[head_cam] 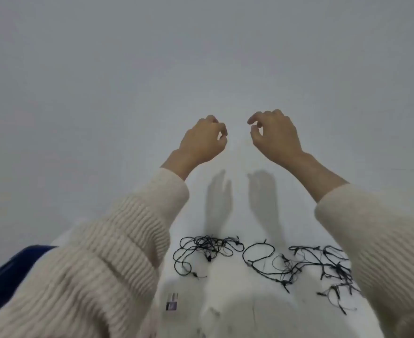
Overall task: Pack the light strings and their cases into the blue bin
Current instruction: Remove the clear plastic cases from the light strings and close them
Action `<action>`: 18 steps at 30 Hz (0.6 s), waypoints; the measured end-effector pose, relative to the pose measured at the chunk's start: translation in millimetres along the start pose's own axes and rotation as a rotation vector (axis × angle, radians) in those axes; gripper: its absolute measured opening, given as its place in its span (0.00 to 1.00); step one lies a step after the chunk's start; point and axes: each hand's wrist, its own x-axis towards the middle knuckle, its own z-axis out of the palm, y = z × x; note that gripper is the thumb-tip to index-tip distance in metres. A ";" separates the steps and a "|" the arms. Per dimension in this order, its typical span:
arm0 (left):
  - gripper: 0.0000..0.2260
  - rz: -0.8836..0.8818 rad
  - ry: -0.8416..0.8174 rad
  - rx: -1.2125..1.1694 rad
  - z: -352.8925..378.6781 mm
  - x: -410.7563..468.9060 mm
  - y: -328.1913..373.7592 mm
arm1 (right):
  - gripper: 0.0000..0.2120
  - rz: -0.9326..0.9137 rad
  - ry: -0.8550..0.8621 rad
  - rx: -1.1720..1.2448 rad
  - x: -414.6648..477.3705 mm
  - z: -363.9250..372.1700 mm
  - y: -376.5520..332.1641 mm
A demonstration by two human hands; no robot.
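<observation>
- At the far left, low in the view, a dark blue bin (10, 276) shows only as a sliver of its edge, mostly hidden behind the left sleeve.
- A thick cream ribbed-knit left sleeve (91, 276) fills the lower left and runs up to a bare wrist.
- The left hand (202, 140) is raised in front of a plain pale grey wall (128, 69), fingers curled inward with thumb and forefinger tips close together; whether anything thin is pinched there cannot be told.
- Below, on the white tabletop (225, 276), lies a small card-like rectangle with a purple print (172, 301), near the left sleeve; too blurred to identify.
- A tangled black light string (206, 252) lies loosely looped on the tabletop, below and well apart from the raised hands.
- The shadows of both hands (240, 203) fall on the pale surface between the hands and the strings.
- The right hand (274, 135) is raised level with the left, near it but not touching, fingers curled, thumb close under the forefinger; no held object is visible.
- A second black light string (311, 267), more spread out and tangled, lies on the tabletop just beside the first, its right end passing under the right arm.
- A smooth cream right sleeve (377, 252) covers the lower right.
</observation>
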 end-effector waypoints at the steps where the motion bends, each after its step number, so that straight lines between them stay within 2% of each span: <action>1: 0.12 -0.041 -0.063 -0.009 3.7 -11.8 -3.3 | 0.13 0.027 -0.076 0.021 -9.1 7.6 -3.9; 7: 0.12 -0.251 -0.264 -0.234 51.3 -118.3 -34.5 | 0.11 0.108 -0.427 0.248 -99.6 74.3 -25.1; 10: 0.11 -0.359 -0.302 -0.323 74.6 -178.0 -38.1 | 0.14 0.121 -0.709 0.334 -152.9 105.7 -38.9; 13: 0.11 -0.410 -0.363 -0.339 96.6 -236.5 -36.2 | 0.20 -0.009 -1.074 0.244 -206.1 129.0 -48.3; 15: 0.12 -0.427 -0.407 -0.335 108.0 -267.9 -33.3 | 0.26 -0.119 -1.258 0.170 -235.9 139.4 -51.1; 18: 0.12 -0.459 -0.449 -0.376 120.6 -300.3 -25.4 | 0.31 -0.203 -1.360 0.073 -265.2 148.6 -52.0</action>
